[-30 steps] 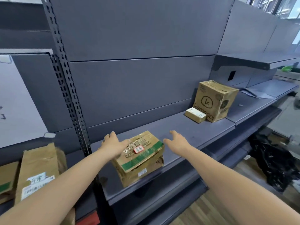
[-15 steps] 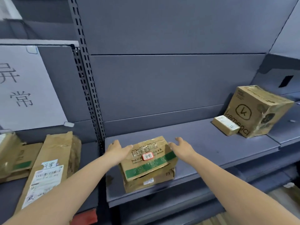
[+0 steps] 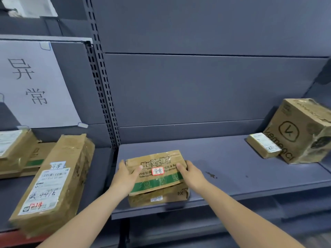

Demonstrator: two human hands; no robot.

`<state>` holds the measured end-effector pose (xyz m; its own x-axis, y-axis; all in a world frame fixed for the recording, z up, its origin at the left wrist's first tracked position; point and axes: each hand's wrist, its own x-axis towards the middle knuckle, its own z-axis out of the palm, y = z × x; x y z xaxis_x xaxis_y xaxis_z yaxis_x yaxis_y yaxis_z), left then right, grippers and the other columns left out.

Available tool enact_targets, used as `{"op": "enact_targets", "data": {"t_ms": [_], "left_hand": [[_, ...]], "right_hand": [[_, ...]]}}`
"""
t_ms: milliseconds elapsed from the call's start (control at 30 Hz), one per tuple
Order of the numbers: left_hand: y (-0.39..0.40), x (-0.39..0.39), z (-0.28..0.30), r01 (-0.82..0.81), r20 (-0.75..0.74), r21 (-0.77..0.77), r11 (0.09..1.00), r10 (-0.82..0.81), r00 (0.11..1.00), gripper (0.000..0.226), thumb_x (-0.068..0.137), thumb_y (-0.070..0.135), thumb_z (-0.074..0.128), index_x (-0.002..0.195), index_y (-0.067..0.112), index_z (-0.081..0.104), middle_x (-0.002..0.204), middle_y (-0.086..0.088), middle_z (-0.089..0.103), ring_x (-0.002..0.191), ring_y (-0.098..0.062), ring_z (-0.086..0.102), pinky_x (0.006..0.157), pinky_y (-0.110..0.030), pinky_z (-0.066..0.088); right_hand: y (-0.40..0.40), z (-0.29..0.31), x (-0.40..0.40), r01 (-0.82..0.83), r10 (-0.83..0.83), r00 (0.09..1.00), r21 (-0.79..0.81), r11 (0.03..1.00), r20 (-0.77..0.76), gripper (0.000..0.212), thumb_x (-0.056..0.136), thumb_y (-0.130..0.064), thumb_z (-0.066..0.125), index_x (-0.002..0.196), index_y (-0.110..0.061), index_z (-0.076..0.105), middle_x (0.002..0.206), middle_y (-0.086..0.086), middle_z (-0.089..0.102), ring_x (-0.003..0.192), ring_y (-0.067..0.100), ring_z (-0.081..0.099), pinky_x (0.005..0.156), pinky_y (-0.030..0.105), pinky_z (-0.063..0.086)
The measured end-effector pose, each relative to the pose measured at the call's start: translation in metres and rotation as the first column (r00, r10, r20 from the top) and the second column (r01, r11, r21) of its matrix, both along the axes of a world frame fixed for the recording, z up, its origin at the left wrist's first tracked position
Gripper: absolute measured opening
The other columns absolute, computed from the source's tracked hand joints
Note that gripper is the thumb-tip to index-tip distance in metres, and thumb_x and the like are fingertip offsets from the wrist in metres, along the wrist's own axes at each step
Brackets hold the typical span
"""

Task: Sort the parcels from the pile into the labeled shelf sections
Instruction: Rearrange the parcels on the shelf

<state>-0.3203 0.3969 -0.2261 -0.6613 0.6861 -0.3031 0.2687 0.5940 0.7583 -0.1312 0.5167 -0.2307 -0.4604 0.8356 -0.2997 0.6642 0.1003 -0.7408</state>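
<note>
A flat cardboard parcel [image 3: 157,167] with a green stripe and a small red-edged sticker lies on top of another flat parcel [image 3: 161,197] near the front of the grey middle shelf [image 3: 232,169]. My left hand [image 3: 126,178] grips its left end, thumb on top. My right hand [image 3: 192,174] grips its right end, thumb on top. In the left section a white paper sign [image 3: 30,83] with two handwritten characters is taped to the back panel.
On the left shelf lie a long parcel [image 3: 53,183] with a shipping label and several flat parcels [image 3: 16,151] behind it. At the right stand a large printed carton [image 3: 300,129] and a small box [image 3: 263,144]. A perforated upright [image 3: 102,83] divides the sections.
Both hands have closed in on the green-striped parcel's ends and now grip it. The view has swung left, bringing the sign and left section fully into sight.
</note>
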Motion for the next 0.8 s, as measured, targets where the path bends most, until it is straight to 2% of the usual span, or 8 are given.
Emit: {"op": "enact_targets", "data": {"t_ms": [67,133,200,267,400,633,800], "left_hand": [[-0.001,0.005,-0.001,-0.059,0.024,0.019,0.998,0.059,0.998,0.07,0.093,0.047,0.055,0.145,0.01,0.027,0.138,-0.008,0.049,0.117,-0.028,0.052,0.084,-0.035,0.044],[-0.001,0.01,-0.001,-0.103,0.04,0.019,0.994,0.102,0.994,0.063,0.092,0.048,0.056,0.135,0.007,0.036,0.124,-0.01,0.055,0.101,-0.026,0.054,0.074,-0.032,0.042],[-0.003,0.014,-0.001,-0.122,0.02,0.013,0.992,0.122,0.992,0.058,0.092,0.048,0.056,0.126,0.004,0.039,0.108,-0.007,0.054,0.088,-0.022,0.052,0.063,-0.031,0.04],[-0.007,0.017,-0.003,-0.151,-0.013,0.016,0.988,0.151,0.988,0.056,0.093,0.048,0.054,0.122,0.003,0.038,0.102,-0.006,0.052,0.083,-0.02,0.051,0.056,-0.029,0.038],[-0.018,0.023,-0.01,-0.178,-0.012,0.078,0.981,0.179,0.984,0.037,0.097,0.042,0.049,0.108,0.008,0.04,0.106,-0.01,0.06,0.08,-0.018,0.056,0.061,-0.032,0.044],[-0.028,0.032,-0.016,-0.09,0.015,0.141,0.986,0.089,0.996,0.048,0.1,0.041,0.043,0.14,0.015,0.042,0.132,-0.005,0.056,0.119,-0.024,0.053,0.088,-0.032,0.042],[-0.03,0.032,-0.01,-0.052,0.038,0.118,0.992,0.048,0.998,0.05,0.101,0.042,0.039,0.146,0.021,0.034,0.135,-0.004,0.056,0.12,-0.024,0.053,0.084,-0.028,0.039]], "right_hand": [[-0.001,-0.003,0.0,0.006,-0.006,1.0,0.0,1.0,-0.023,0.047,0.102,-0.048,0.035,0.135,-0.016,0.042,0.127,0.003,0.06,0.106,0.017,0.055,0.086,0.029,0.043],[-0.001,-0.006,0.0,0.018,-0.018,0.999,0.003,1.0,-0.035,0.046,0.102,-0.048,0.035,0.134,-0.016,0.043,0.125,0.003,0.06,0.104,0.017,0.056,0.086,0.03,0.045],[-0.001,-0.008,0.0,0.02,-0.02,0.999,0.017,1.0,-0.032,0.045,0.102,-0.048,0.034,0.133,-0.017,0.043,0.125,0.002,0.061,0.109,0.019,0.058,0.088,0.031,0.047],[0.0,-0.01,0.0,0.017,-0.016,0.999,0.023,1.0,-0.028,0.045,0.102,-0.049,0.034,0.133,-0.017,0.044,0.125,0.002,0.061,0.111,0.02,0.059,0.091,0.034,0.049],[0.0,-0.014,0.0,0.025,-0.024,0.999,0.035,0.999,-0.04,0.044,0.101,-0.049,0.034,0.13,-0.018,0.045,0.122,0.001,0.062,0.107,0.018,0.059,0.088,0.033,0.049],[-0.005,-0.014,-0.001,0.054,-0.05,0.998,0.081,0.995,-0.048,0.044,0.101,-0.049,0.034,0.127,-0.016,0.048,0.112,-0.001,0.062,0.092,0.013,0.054,0.067,0.024,0.042],[-0.009,-0.012,0.002,0.067,-0.061,0.996,0.11,0.992,-0.06,0.043,0.101,-0.05,0.034,0.127,-0.018,0.047,0.112,0.0,0.064,0.099,0.019,0.06,0.084,0.037,0.051]]}}
